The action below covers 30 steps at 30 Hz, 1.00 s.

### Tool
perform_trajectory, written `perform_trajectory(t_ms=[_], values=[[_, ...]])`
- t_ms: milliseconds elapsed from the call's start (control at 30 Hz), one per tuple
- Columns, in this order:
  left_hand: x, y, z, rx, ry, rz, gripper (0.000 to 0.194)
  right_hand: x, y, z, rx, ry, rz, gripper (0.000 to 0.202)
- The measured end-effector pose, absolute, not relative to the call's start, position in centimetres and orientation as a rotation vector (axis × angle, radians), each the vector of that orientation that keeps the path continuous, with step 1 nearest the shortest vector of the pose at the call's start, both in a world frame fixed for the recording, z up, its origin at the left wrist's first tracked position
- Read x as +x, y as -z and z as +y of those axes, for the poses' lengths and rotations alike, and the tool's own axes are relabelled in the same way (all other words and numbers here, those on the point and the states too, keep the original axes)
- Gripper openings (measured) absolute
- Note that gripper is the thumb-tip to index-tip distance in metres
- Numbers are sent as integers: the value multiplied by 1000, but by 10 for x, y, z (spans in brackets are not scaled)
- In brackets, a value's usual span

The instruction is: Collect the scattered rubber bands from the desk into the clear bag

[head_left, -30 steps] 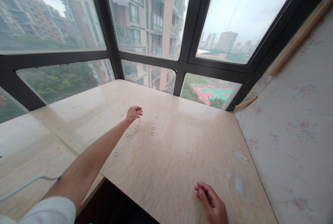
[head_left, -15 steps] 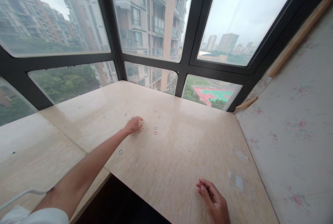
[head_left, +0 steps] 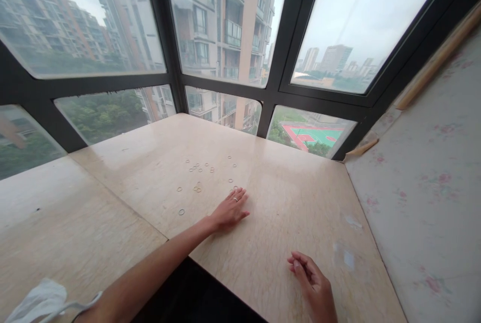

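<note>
The left hand (head_left: 230, 211) has moved right, spread wide, across the pale counter (head_left: 263, 233) beside seven window panes (head_left: 225, 27) and about eighteen rings (head_left: 197, 189), while the right hand (head_left: 312, 283) curls, contents unclear.

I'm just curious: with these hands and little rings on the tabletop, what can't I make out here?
All in the head view:
- Beneath the left hand: the hand itself hides that patch of tabletop.
- Inside the right hand: it is curled, hiding whether it holds anything.
- The material of the small rings: too small to tell.
- The white cord's lower run: cut off by the picture's bottom edge.
</note>
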<state>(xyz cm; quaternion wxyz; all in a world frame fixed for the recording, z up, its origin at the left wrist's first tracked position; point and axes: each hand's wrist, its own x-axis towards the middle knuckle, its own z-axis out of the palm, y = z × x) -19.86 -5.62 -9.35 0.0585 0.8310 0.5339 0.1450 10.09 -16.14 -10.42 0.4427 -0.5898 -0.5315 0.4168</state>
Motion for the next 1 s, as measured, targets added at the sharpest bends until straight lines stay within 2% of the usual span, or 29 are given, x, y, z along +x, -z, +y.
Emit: perform_trajectory(t_ms=[167, 333, 500, 733, 1000], values=[[-201, 95, -45, 2510, -450, 1619, 52, 99, 98, -163, -1434, -1046, -1293, 44], [-264, 103, -34, 2316, -496, 1981, 45, 99, 101, -163, -1433, -1048, -1308, 42], [-325, 100, -38, 2332, -533, 2079, 43, 100, 102, -165, -1438, -1051, -1314, 42], [-346, 100, -54, 2193, -481, 2315, 34, 100, 101, -164, -1444, -1040, -1334, 42], [-305, 90, -55, 2419, -664, 1887, 39, 100, 98, -164, -1426, -1018, -1343, 40]])
